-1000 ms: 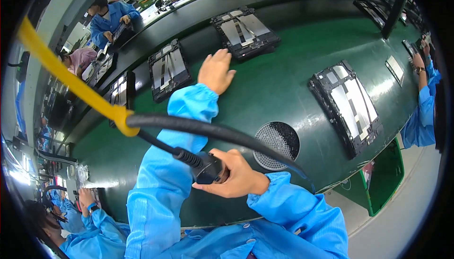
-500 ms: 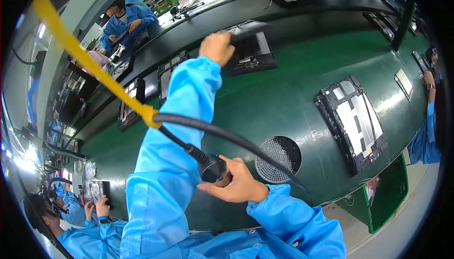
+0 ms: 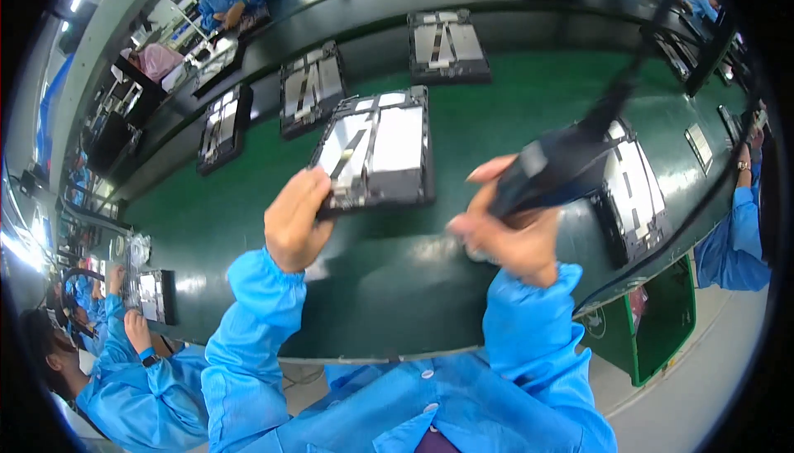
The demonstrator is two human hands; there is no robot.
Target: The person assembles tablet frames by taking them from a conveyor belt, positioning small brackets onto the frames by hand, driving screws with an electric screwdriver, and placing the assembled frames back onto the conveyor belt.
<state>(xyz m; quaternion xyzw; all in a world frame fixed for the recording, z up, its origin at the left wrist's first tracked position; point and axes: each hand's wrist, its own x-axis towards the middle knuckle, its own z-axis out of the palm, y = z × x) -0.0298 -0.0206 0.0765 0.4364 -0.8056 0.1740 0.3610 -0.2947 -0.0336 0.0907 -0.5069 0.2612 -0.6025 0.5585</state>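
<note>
My left hand (image 3: 296, 220) grips the near left corner of a tablet-like device chassis (image 3: 397, 140), with a black frame, white panels and dark strips. The chassis is tilted above the green table. In my right hand (image 3: 525, 242) is a black corded electric screwdriver (image 3: 538, 174), blurred by motion, its cable running up to the right. My right fingers wrap round its body; the tip is hidden. Behind the screwdriver, to the right, lies another chassis (image 3: 635, 197), partly covered.
Similar chassis stand along the far side: one at left (image 3: 225, 126), one at centre left (image 3: 310, 89), one beyond (image 3: 448, 48). A green bin (image 3: 666, 321) is below the right table edge. Co-workers in blue sit at left (image 3: 141, 387) and far right (image 3: 732, 230).
My left hand has come back from the far row and now holds a chassis near me. The screwdriver has moved up and right in my right hand. The round dish of small black parts is hidden.
</note>
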